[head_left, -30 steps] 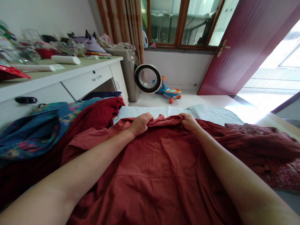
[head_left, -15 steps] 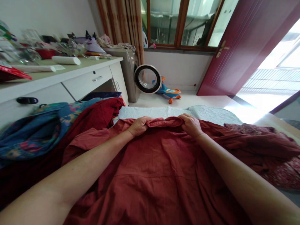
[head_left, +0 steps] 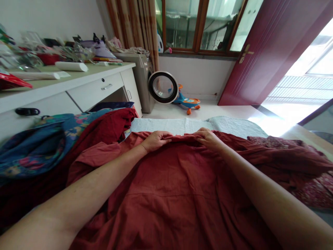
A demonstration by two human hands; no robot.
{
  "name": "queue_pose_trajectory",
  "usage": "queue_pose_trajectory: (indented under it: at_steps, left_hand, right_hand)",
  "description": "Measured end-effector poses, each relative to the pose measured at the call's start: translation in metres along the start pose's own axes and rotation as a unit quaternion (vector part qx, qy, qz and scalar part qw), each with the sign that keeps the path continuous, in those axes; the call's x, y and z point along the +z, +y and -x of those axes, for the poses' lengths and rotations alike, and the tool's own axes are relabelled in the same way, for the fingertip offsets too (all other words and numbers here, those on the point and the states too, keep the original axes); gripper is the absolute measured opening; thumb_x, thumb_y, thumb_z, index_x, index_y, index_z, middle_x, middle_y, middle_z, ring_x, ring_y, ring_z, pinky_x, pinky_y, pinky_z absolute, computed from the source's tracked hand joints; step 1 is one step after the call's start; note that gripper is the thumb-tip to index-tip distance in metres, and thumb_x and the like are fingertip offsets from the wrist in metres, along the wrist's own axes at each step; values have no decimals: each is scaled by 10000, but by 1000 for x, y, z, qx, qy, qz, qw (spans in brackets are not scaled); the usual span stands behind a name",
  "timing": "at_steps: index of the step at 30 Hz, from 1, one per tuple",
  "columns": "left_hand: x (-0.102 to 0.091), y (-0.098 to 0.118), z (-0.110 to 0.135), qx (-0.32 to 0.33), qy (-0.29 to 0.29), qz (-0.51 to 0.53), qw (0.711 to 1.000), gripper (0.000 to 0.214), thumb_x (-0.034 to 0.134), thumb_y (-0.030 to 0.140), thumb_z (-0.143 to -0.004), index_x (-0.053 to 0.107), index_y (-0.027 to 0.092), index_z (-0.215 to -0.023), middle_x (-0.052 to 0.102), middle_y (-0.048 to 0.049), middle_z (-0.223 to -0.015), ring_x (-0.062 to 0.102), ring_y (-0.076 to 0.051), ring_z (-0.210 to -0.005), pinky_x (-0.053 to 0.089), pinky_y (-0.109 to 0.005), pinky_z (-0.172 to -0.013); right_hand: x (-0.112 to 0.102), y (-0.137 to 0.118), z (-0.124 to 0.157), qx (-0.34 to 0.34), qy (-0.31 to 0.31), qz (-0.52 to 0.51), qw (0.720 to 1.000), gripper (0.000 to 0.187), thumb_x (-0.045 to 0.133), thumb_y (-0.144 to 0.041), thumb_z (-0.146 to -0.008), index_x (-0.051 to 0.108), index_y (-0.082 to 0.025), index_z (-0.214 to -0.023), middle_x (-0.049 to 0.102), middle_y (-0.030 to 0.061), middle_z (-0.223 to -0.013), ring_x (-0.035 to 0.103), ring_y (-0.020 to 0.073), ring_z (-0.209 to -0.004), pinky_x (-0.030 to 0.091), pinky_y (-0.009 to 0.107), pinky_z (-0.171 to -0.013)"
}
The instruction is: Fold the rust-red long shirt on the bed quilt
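Observation:
A rust-red garment lies spread over the bed in front of me. My left hand and my right hand both rest on its far edge, the collar, with fingers curled round the fabric and pressing it low against the bed. The two hands sit about a hand's width apart. Both forearms stretch out over the cloth.
A pale blue sheet covers the bed beyond the garment. Blue patterned cloth and a dark red cloth are heaped at left, more red fabric at right. A cluttered desk, washing machine, toy car and open door stand beyond.
Both hands have lowered the bunched collar from a raised fold down flat onto the bed; their fingers have loosened from tight fists to a flatter grip.

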State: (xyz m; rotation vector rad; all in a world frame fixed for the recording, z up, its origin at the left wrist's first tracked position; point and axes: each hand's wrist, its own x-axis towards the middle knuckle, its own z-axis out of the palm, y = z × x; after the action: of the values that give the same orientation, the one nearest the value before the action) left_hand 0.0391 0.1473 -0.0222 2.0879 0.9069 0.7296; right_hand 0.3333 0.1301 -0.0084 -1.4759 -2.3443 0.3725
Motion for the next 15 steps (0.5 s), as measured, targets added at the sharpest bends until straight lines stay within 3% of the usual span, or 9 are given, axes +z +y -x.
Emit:
queue_pose_trajectory:
  at_steps: [2, 4, 7, 9, 12, 15]
  left_hand:
    - [1, -2, -2, -37, 19, 33, 999, 289, 597, 377, -836, 709, 163, -993, 728, -62, -1009, 659, -216, -971, 499, -311, -880]
    - [1, -5, -6, -57, 57, 64, 995, 345, 647, 385, -791, 683, 153, -1045, 732, -69, -983, 668, -219, -935, 510, -316, -843]
    - [-3, -11, -13, -87, 74, 106, 988, 503, 737, 363, -684, 636, 150, -1129, 732, -69, -985, 679, -211, -879, 523, -318, -794]
    - [-8, -16, -20, -108, 57, 112, 986, 481, 743, 353, -646, 662, 136, -1067, 737, -69, -971, 680, -211, -844, 528, -318, -774]
    - [-19, -22, -34, -132, 43, 58, 989, 377, 678, 337, -681, 709, 124, -991, 750, -69, -950, 681, -217, -827, 528, -310, -768]
    - [-31, -20, -51, -151, 59, -109, 981, 323, 659, 295, -694, 749, 177, -981, 762, -54, -942, 682, -239, -906, 508, -293, -806]
  right_hand:
    - [0, 2, -2, 7, 32, -4, 999, 238, 543, -324, -901, 752, -253, -990, 623, 76, -1199, 535, 245, -1096, 361, 399, -1011]
    - [-1, 4, -5, 14, 52, -25, 998, 210, 569, -341, -879, 753, -242, -904, 634, 64, -1223, 521, 263, -1129, 358, 427, -1014]
    - [-2, 9, -12, 37, 31, -136, 990, 245, 576, -389, -850, 717, -193, -811, 700, 54, -915, 598, 207, -864, 458, 337, -827]
    - [-2, 14, -18, 76, 16, -218, 973, 265, 602, -426, -811, 687, -176, -781, 668, 24, -745, 577, 165, -690, 460, 278, -671]
    - [-3, 20, -29, 129, 5, -279, 952, 215, 643, -370, -757, 686, -174, -833, 677, 9, -738, 568, 139, -634, 448, 239, -593]
    - [-8, 22, -41, 163, -19, -229, 960, 221, 624, -224, -734, 716, -176, -929, 711, 14, -795, 597, 138, -669, 466, 224, -616]
